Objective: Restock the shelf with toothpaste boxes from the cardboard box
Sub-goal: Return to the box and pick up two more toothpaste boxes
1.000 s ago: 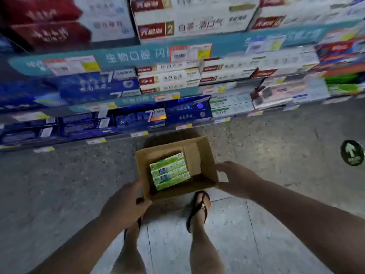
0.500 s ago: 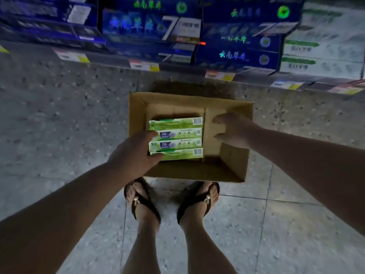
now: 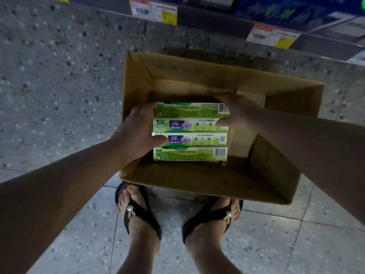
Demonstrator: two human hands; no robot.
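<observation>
An open cardboard box (image 3: pixel 197 180) stands on the floor just in front of my feet. Inside it lie several green toothpaste boxes (image 3: pixel 190 139) side by side, long sides across. My left hand (image 3: pixel 136 133) clasps the left ends of the toothpaste boxes, thumb over the top of one. My right hand (image 3: pixel 235 111) clasps their right ends, fingers curled behind the farthest one. Both hands press the row between them inside the cardboard box.
The bottom shelf edge (image 3: pixel 217 22) with price tags (image 3: pixel 153 11) runs along the top of the view, blue toothpaste cartons (image 3: pixel 286 10) above it. My sandalled feet (image 3: pixel 138 212) stand on grey speckled floor tiles right behind the box.
My head has tilted down and closer to the box. Both hands have moved from the box's sides and rim onto the two ends of the green toothpaste boxes.
</observation>
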